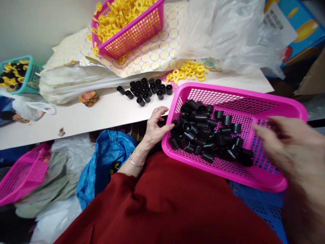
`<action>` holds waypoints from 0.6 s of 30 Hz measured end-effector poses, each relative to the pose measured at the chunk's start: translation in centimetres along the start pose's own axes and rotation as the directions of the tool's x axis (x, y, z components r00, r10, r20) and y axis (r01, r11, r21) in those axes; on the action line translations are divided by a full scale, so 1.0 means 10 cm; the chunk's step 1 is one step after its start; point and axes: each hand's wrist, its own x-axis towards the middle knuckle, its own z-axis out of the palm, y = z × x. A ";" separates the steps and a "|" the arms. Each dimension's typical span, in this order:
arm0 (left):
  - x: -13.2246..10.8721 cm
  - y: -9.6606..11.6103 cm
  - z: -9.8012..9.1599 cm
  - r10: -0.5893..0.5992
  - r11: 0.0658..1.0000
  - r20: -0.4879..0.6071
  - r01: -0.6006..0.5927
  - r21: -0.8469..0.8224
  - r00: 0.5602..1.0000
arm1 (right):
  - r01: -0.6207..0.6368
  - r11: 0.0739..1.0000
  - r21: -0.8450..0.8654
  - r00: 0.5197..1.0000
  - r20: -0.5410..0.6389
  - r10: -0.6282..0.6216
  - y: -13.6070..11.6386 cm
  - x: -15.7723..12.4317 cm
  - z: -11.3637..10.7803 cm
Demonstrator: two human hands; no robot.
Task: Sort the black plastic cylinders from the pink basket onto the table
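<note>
so the pink basket (236,177) sat over the person's lap, its far rim overlapping the white table (50,127), with a heap of black cylinders (203,127) in it, mostly toward 9 o'clock. left hand (153,130) was at the basket's 9 o'clock end, thumb and fingers apart, thumb poking over the rim. the heap lay at 3 o'clock from that thumb, nearest piece right by the tip, couldn't tell if they touched. right hand (294,145) was a blur over the 3 o'clock end, heap at 9 o'clock from its fingers and a bit apart; couldn't tell if those were open or pinching something. a loose bunch of black tubes (147,89) stood on the table at 12 o'clock from the left hand, yellow rings (190,71) at 1.
</note>
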 end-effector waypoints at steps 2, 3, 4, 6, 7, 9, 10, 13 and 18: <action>0.04 0.03 -0.02 0.151 0.951 0.100 -0.172 0.257 0.983 | 0.286 0.931 0.225 0.945 0.094 -0.313 -0.52 0.07 0.10; 0.06 0.05 -0.01 0.193 0.900 0.159 -0.239 0.365 0.968 | 0.377 0.888 0.262 0.891 0.159 -0.425 -0.77 0.11 0.15; 0.07 0.07 0.00 0.209 0.846 0.208 -0.283 0.452 0.956 | 0.453 0.859 0.236 0.837 0.220 -0.502 -0.99 0.16 0.20; 0.08 0.11 0.05 0.206 0.757 0.256 -0.320 0.569 0.944 | 0.500 0.853 0.151 0.780 0.348 -0.519 -1.29 0.23 0.30; 0.08 0.12 0.08 0.199 0.729 0.264 -0.322 0.604 0.944 | 0.507 0.853 0.124 0.766 0.390 -0.511 -1.37 0.26 0.35; 0.08 0.14 0.12 0.187 0.700 0.265 -0.318 0.639 0.946 | 0.485 0.863 0.140 0.755 0.431 -0.494 -1.37 0.29 0.43; 0.09 0.14 0.13 0.183 0.699 0.261 -0.313 0.643 0.948 | 0.455 0.870 0.191 0.760 0.426 -0.491 -1.33 0.29 0.46; 0.12 0.13 0.11 0.188 0.717 0.231 -0.294 0.632 0.955 | 0.216 0.869 0.446 0.857 0.339 -0.387 -1.11 0.28 0.49; 0.16 0.19 0.10 0.258 0.702 0.266 -0.369 0.609 0.929 | -0.309 0.609 0.730 0.914 0.406 -0.022 -0.87 0.20 0.48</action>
